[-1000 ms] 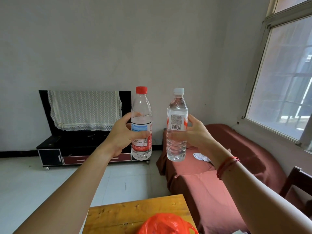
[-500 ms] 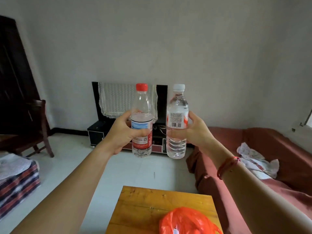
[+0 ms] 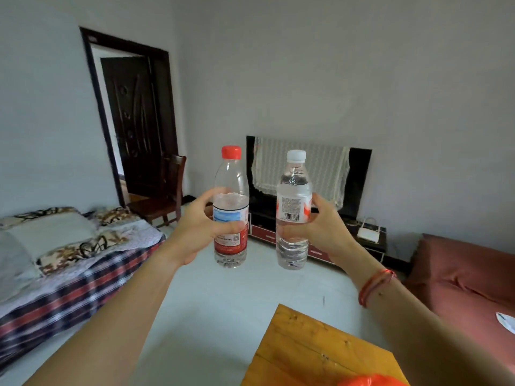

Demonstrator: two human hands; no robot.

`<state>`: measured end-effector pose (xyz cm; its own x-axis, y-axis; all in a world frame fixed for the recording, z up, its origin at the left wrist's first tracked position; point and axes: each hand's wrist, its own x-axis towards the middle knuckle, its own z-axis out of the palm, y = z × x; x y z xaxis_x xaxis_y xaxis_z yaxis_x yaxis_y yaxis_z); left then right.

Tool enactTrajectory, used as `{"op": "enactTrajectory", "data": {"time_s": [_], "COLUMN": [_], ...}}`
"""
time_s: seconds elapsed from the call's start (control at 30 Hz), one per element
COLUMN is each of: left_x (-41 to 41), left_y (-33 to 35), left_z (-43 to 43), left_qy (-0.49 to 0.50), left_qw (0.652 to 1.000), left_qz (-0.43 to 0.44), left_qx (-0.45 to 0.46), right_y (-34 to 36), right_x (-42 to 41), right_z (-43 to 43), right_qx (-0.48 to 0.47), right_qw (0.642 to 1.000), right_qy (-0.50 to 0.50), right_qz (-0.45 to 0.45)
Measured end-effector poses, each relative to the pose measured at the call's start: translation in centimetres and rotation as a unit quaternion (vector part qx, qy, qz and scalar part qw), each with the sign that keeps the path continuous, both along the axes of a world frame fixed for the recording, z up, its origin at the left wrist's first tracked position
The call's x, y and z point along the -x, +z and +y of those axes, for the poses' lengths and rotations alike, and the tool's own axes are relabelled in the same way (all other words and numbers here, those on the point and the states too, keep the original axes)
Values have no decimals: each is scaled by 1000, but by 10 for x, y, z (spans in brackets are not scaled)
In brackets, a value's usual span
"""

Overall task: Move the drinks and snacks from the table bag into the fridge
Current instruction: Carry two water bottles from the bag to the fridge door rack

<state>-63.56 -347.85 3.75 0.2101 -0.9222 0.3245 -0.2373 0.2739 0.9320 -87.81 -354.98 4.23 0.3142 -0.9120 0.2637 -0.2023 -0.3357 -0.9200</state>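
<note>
While both arms were extended, the left hand (image 3: 195, 232) grasped the red-capped bottle (image 3: 231, 210) upright and the right hand (image 3: 326, 229) grasped the white-capped bottle (image 3: 293, 213) upright, apart, above the floor beyond the tabletop (image 3: 315, 355) bearing the orange bag (image 3: 370, 380).

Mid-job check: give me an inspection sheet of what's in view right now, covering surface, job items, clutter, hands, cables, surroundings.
Surface: wooden table at bottom of view, mostly bare; orange bag at its near edge.
Job's things: red-capped bottle and white-capped bottle, both upright, held in the air, apart. No fridge in view.
Clutter: white paper on the red sofa.
Grippers: left hand wrapped around the red-capped bottle; right hand around the white-capped one.
Cables: thin cable by the white box on the TV stand.
Surroundings: bed, chair, open doorway, cloth-draped TV.
</note>
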Motion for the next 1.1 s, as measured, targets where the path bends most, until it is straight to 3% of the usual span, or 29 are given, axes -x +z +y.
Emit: {"op": "enactTrajectory", "data": {"time_s": [0.57, 0.83, 1.1], "left_x": [-189, -204, -181], "left_y": [-8, -12, -7], "left_z": [160, 242, 323], "left_qy": [231, 380, 529], "left_qw": [972, 924, 848], "left_qz": [23, 29, 43], "left_qx": [-17, -26, -7], "right_y": [-19, -25, -18], "right_x": [-265, -348, -398], "right_z": [54, 91, 154], "right_qx": [-21, -32, -20], "right_qw": [968, 911, 828], "right_qy": [250, 411, 560], "right_qz": [-2, -16, 7]}}
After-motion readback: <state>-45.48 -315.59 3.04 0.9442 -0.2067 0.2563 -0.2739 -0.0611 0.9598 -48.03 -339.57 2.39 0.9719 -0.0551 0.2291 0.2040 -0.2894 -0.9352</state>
